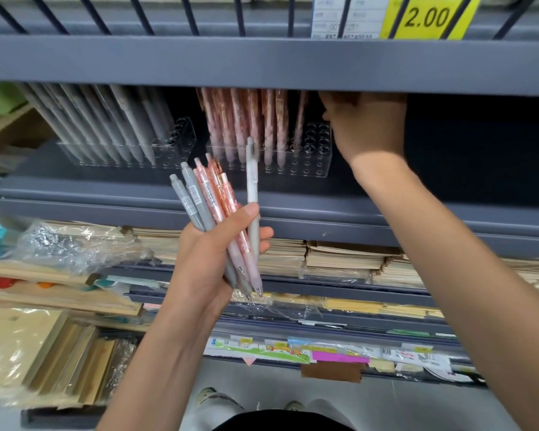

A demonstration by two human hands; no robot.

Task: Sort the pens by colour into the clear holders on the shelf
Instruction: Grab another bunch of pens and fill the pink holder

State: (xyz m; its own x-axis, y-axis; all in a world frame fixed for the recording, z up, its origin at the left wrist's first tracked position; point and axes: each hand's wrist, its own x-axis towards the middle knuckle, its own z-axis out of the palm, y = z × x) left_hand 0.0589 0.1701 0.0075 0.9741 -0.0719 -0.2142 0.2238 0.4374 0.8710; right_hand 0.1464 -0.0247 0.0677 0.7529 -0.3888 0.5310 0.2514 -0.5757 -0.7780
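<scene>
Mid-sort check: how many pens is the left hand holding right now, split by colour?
Pens gripped in the left hand:
Grey pens: 2
Pink patterned pens: 3, as far as the overlap shows
Pale off-white pen: 1
Total: 6

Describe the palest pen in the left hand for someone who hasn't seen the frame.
On the grey shelf stands a clear holder of pink pens; just in front of it the left hand grips a fan of pens. The palest pen is the rightmost one, standing nearly upright under the thumb, while the grey pens and pink ones beside it lean left.
</scene>
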